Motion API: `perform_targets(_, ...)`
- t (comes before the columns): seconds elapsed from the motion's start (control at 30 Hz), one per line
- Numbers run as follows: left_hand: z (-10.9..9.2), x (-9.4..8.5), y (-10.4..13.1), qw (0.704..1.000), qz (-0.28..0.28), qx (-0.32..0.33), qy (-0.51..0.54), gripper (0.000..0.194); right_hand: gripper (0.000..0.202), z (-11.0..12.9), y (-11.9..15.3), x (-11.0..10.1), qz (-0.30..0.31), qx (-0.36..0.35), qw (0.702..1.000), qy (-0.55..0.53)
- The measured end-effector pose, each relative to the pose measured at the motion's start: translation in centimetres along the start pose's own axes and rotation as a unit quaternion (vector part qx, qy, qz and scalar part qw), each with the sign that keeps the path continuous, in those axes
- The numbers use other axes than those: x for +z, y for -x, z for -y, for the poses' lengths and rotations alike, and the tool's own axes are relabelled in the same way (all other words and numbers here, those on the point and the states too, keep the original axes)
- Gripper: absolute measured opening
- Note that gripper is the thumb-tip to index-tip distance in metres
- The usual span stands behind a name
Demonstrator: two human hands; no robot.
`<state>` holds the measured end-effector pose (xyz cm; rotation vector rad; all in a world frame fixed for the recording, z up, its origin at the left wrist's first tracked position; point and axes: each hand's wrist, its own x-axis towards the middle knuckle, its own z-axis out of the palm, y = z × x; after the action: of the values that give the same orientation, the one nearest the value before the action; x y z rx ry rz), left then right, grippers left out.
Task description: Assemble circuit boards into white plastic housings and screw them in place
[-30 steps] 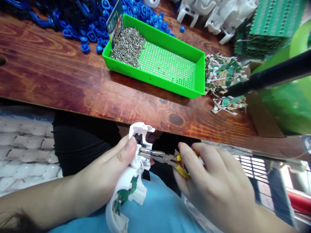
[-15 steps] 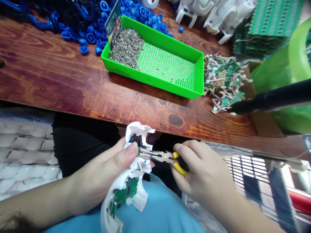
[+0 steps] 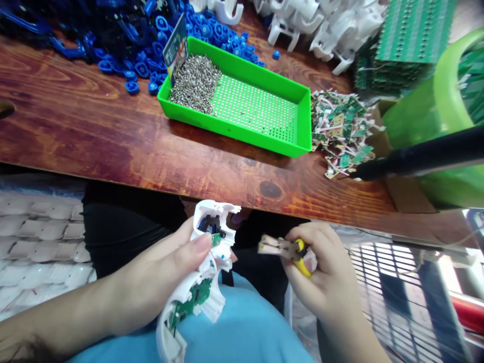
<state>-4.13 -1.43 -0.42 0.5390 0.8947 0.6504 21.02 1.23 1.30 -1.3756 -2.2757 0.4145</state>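
Observation:
In the head view, my left hand (image 3: 170, 259) grips a white plastic housing (image 3: 215, 305) above my lap, its thumb pressed on the inside near the top. A green circuit board (image 3: 192, 300) lies in the lower part of this housing. At the upper end sit a dark blue and black part (image 3: 209, 226) and a small green board (image 3: 216, 239) beside my thumb. My right hand (image 3: 325, 272) is closed around yellow-handled pliers (image 3: 278, 247). Their jaws point left, apart from the housing.
On the wooden table (image 3: 124, 151) stands a green tray (image 3: 264, 146) with many small screws (image 3: 196, 83). Blue parts (image 3: 162, 60) and white housings (image 3: 302, 20) are heaped behind. To the right are small wired boards (image 3: 342, 126), stacked green boards (image 3: 412, 35), a green bucket (image 3: 416, 116) and a black rod (image 3: 423, 156).
The pliers in my right hand have moved right, away from the housing where their jaws were touching it. My left hand still holds the housing, slightly lower in view.

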Motion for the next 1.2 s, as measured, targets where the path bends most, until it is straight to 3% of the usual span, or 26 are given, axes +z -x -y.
perform_targets(0.1, -0.1, 0.6, -0.1, 1.0, 0.004, 0.021, -0.007, 0.039, 0.026, 0.1, -0.2, 0.3, 0.008, -0.053, 0.994, 0.1)
perform_targets(0.23, -0.2, 1.1, -0.1, 0.997, 0.004, 0.072, -0.021, 0.043, 0.028, 0.7, -0.4, 0.6, 0.034, -0.077, 0.985, 0.152)
perform_targets(0.37, -0.2, 1.2, -0.1, 0.995, 0.016, 0.089, -0.049, 0.047, 0.028, 1.2, -0.6, 0.6, 0.031, -0.083, 0.982, 0.165)
perform_targets(0.67, -0.4, 1.4, -0.1, 0.991, -0.018, 0.087, -0.097, 0.051, 0.023, 1.6, -0.8, 0.8, 0.033, -0.109, 0.974, 0.196)
perform_targets(0.97, -0.8, 1.7, -0.2, 0.985, -0.029, 0.095, -0.14, 0.055, 0.009, 1.6, -0.6, 1.4, 0.066, -0.067, 0.976, 0.195)
perform_targets(1.2, -1.3, 1.9, -0.3, 0.992, 0.014, 0.075, -0.097, 0.049, 0.015, 1.5, -0.5, 1.5, 0.039, -0.086, 0.978, 0.187)
